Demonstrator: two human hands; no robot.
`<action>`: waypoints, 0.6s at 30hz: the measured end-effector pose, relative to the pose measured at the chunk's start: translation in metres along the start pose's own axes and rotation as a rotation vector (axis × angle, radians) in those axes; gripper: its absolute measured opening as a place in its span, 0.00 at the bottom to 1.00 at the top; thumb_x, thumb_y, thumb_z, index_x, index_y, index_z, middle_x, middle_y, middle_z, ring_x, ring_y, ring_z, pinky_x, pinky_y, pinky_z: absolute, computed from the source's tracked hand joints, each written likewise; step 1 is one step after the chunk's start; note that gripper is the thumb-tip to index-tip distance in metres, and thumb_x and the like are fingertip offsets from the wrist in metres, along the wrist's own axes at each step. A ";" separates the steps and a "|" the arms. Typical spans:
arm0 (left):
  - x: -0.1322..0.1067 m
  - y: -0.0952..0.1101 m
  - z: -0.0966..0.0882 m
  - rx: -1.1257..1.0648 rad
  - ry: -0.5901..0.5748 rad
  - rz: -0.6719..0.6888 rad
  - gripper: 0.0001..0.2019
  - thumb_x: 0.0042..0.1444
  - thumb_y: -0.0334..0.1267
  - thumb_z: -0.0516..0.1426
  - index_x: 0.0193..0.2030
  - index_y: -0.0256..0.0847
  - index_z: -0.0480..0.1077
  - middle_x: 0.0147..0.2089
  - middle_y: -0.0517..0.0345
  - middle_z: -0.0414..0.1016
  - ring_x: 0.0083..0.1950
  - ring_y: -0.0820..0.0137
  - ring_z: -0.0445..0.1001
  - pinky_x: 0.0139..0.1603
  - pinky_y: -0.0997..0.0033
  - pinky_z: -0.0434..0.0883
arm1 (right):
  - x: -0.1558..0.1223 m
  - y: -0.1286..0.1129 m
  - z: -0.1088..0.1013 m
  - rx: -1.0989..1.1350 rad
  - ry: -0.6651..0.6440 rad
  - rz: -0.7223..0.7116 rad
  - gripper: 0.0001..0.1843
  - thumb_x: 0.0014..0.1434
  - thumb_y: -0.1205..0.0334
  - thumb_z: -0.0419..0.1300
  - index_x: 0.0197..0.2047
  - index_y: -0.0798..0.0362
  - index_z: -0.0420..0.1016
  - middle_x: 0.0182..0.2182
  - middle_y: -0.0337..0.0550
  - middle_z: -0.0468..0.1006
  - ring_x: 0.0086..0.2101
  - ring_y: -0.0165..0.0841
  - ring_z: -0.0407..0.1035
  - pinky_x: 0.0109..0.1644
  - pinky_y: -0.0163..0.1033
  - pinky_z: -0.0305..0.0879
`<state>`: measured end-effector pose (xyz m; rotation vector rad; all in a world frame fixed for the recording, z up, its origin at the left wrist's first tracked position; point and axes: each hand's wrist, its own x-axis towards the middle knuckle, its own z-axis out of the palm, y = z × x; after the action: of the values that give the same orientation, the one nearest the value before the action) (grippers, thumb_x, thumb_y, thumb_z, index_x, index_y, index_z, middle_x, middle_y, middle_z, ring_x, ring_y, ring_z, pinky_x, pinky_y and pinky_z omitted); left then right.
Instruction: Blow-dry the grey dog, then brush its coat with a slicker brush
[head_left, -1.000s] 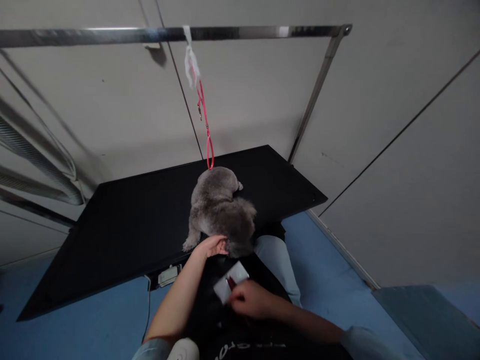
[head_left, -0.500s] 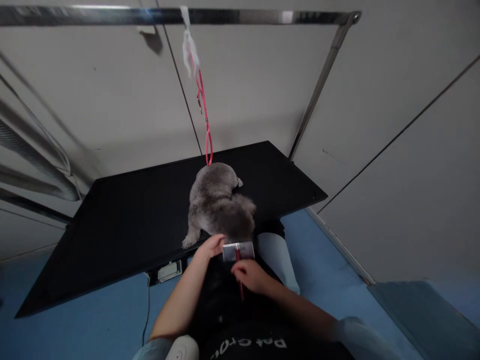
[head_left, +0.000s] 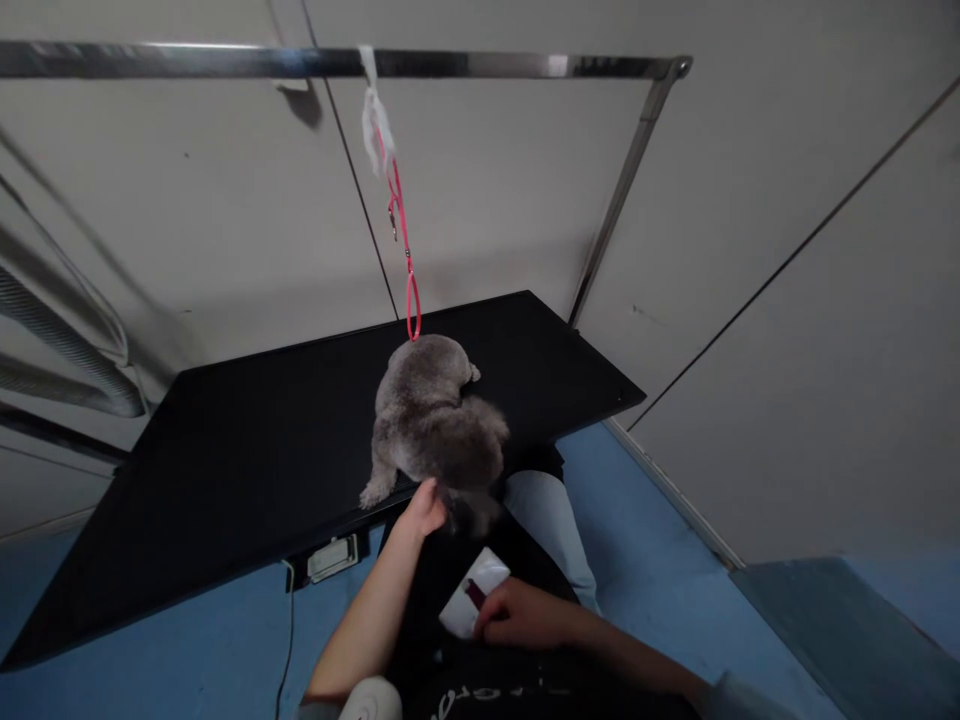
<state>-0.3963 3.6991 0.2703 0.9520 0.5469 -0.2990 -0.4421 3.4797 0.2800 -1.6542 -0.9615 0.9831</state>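
Observation:
A small grey curly-haired dog (head_left: 435,425) lies on a black grooming table (head_left: 247,450), its rear toward me at the table's near edge. My left hand (head_left: 424,508) grips the fur at the dog's rear. My right hand (head_left: 519,615) holds a slicker brush (head_left: 474,605) with a white rectangular head and a dark red handle, below and apart from the dog, over my black apron. A red leash loop (head_left: 411,300) hangs from the overhead metal bar (head_left: 450,65) down to the dog's head.
A slanted metal post (head_left: 611,220) carries the bar at the table's far right corner. Grey wall panels stand behind. A ribbed hose (head_left: 60,345) runs along the left wall. A white power box (head_left: 330,557) hangs under the table edge. Blue floor lies around the table.
My right hand has drawn the brush down and away from the dog's rear, where it touched the fur half a second ago. My left hand stays at the dog's rear.

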 end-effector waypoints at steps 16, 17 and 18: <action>0.006 -0.018 -0.009 -0.289 -0.374 0.064 0.15 0.57 0.41 0.53 0.40 0.29 0.72 0.35 0.46 0.79 0.44 0.58 0.76 0.54 0.60 0.66 | 0.010 -0.017 -0.017 0.061 0.343 -0.017 0.15 0.53 0.66 0.53 0.40 0.54 0.78 0.25 0.37 0.77 0.24 0.26 0.69 0.30 0.30 0.64; 0.005 -0.017 -0.008 -0.286 -0.375 0.058 0.14 0.57 0.40 0.53 0.40 0.29 0.72 0.36 0.46 0.79 0.44 0.58 0.76 0.55 0.60 0.66 | 0.010 -0.014 -0.016 0.040 0.365 -0.010 0.14 0.52 0.66 0.53 0.39 0.54 0.79 0.25 0.38 0.77 0.25 0.27 0.69 0.31 0.30 0.64; 0.004 -0.016 -0.008 -0.283 -0.374 0.061 0.13 0.57 0.38 0.52 0.40 0.30 0.72 0.38 0.45 0.79 0.46 0.59 0.76 0.55 0.60 0.66 | 0.006 -0.009 -0.013 0.042 0.338 0.020 0.14 0.53 0.66 0.53 0.38 0.53 0.79 0.24 0.37 0.77 0.25 0.27 0.69 0.30 0.30 0.64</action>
<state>-0.4030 3.6964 0.2533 0.6170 0.2086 -0.3256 -0.4292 3.4831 0.2910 -1.7287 -0.6940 0.7010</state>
